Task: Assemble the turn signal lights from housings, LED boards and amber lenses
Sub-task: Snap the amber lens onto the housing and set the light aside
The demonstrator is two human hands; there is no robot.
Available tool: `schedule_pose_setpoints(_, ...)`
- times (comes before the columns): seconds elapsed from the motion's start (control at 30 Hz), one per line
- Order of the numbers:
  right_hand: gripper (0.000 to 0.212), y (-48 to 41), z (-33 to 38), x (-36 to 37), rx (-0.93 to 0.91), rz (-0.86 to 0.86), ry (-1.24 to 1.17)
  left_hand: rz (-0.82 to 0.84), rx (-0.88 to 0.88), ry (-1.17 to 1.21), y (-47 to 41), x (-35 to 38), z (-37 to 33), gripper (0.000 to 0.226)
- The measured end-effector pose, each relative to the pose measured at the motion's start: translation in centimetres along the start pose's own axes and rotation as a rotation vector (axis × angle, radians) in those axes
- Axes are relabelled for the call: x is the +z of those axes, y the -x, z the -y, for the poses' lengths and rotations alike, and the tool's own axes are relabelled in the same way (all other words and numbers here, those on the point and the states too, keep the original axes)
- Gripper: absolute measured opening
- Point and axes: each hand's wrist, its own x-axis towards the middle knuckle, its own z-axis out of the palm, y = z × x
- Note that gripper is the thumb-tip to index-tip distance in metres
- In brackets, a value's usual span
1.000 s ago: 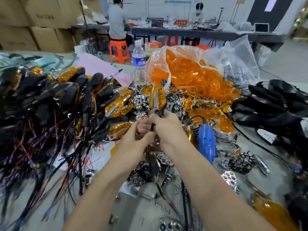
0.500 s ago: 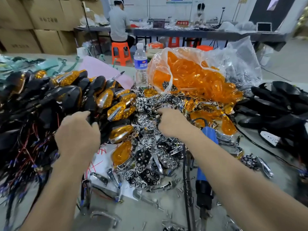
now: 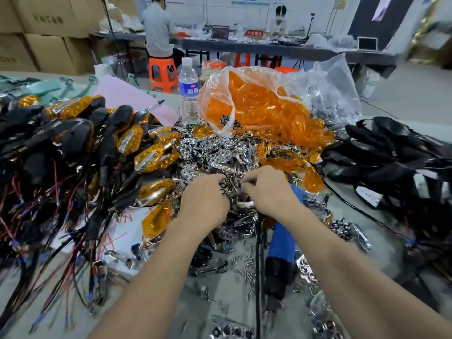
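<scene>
My left hand and my right hand meet over a heap of chrome LED reflector boards at the table's middle. Their curled fingertips pinch one chrome board with black rings between them. Finished turn signal lights, black with amber lenses, are piled at the left with their wires trailing toward me. A clear bag of amber lenses stands behind the heap. Empty black housings lie stacked at the right.
A blue electric screwdriver lies under my right forearm, with its cord running toward me. Loose screws are scattered on the table near me. A water bottle stands behind the heap. People sit at a far table.
My left hand left the pile of finished lights and came right to the chrome heap. My right hand drew back slightly, and both now meet on one chrome board.
</scene>
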Motion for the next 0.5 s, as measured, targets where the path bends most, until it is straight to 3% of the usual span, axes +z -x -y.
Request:
schedule_pose_setpoints(0.1, 0.027, 1.2, -0.7, -0.9, -0.003, -0.086, -0.212, -0.032, 0.018, -0.059, -0.3, 1.6, -0.1, 0.057)
schedule_pose_setpoints(0.23, 0.042, 2.6, -1.5, -0.5, -0.023, 0.028, -0.219, -0.145, 0.063, -0.181, -0.1, 3.0, 0.4, 0.061)
schedule_pose_setpoints(0.33, 0.023, 2.7, -2.1, -0.1, -0.040, -0.108, -0.149, -0.141, 0.058, -0.280, -0.7, 3.0, 1.1, 0.058)
schedule_pose_setpoints(0.43, 0.054, 1.2, -2.6, -0.2, 0.041, -0.087, 0.068, -0.196, 0.030, -0.203, -0.8, 2.6, 1.2, 0.034)
schedule_pose_setpoints(0.5, 0.059, -0.2, -3.3, -0.5, 0.122, -0.113, 0.029, -0.256, -0.028, -0.072, -0.7, 2.3, 1.1, 0.027)
